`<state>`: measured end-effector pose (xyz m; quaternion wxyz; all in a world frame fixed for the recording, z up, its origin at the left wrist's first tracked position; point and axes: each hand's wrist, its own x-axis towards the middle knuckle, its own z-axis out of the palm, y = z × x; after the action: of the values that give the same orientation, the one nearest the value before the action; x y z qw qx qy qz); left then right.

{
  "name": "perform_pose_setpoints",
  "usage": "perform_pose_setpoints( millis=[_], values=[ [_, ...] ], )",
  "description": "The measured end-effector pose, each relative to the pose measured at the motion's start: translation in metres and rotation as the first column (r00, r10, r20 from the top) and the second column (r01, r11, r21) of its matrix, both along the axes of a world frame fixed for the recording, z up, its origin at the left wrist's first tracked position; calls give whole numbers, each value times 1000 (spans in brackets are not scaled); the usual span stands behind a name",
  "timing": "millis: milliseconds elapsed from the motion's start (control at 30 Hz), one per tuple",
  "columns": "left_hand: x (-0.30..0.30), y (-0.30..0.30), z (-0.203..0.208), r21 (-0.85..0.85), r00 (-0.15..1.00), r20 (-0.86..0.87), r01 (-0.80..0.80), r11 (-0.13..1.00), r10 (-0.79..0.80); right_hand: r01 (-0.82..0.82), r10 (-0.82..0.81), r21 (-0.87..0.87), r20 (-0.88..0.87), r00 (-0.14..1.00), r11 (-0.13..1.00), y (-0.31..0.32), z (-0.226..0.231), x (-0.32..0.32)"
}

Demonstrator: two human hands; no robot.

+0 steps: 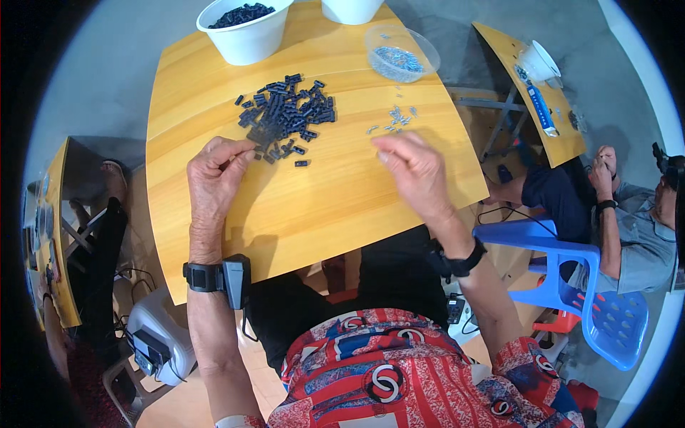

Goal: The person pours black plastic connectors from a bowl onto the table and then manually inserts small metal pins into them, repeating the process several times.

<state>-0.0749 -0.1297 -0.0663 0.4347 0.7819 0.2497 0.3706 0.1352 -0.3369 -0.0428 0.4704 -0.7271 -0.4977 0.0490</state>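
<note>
Left hand (215, 167) was pinched narrow at edge of black pieces (289, 113) piled on table (321, 214); couldn't tell whether holding one. Right hand (417, 167), blurred, hung near loose silver pieces (397, 115); grip unclear. Light fingertip pinch, one piece each time, likely served best.

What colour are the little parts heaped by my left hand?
The little parts look black or nearly black, best seen in the head view.

One black heap (296, 107), apparently three tubs (250, 46)
</note>
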Motion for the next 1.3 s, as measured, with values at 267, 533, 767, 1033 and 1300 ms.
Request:
perform_pose_setpoints(
  millis=[267, 533, 767, 1033, 1300],
  values=[
    [-3, 7, -9, -58, 999, 28, -39, 998, 41, -8, 48, -163, 244, 969, 987, 26, -1, 38],
    [-4, 6, -9, -39, 1000, 14, -9, 999, 10, -8, 102, -262, 348, 932, 965, 30, -12, 50],
    [-4, 5, -6, -30, 1000, -6, -13, 999, 13, -28, 115, -221, 387, 915, 975, 31, -6, 40],
    [-4, 6, -8, -17, 1000, -3, 9, 1000, -9, -47, 175, -297, 421, 890, 954, 33, -9, 43],
    [-3, 5, -7, -30, 1000, 7, 13, 999, -13, -208, 48, -208, -589, 807, 956, 27, 0, 26]
  ],
)
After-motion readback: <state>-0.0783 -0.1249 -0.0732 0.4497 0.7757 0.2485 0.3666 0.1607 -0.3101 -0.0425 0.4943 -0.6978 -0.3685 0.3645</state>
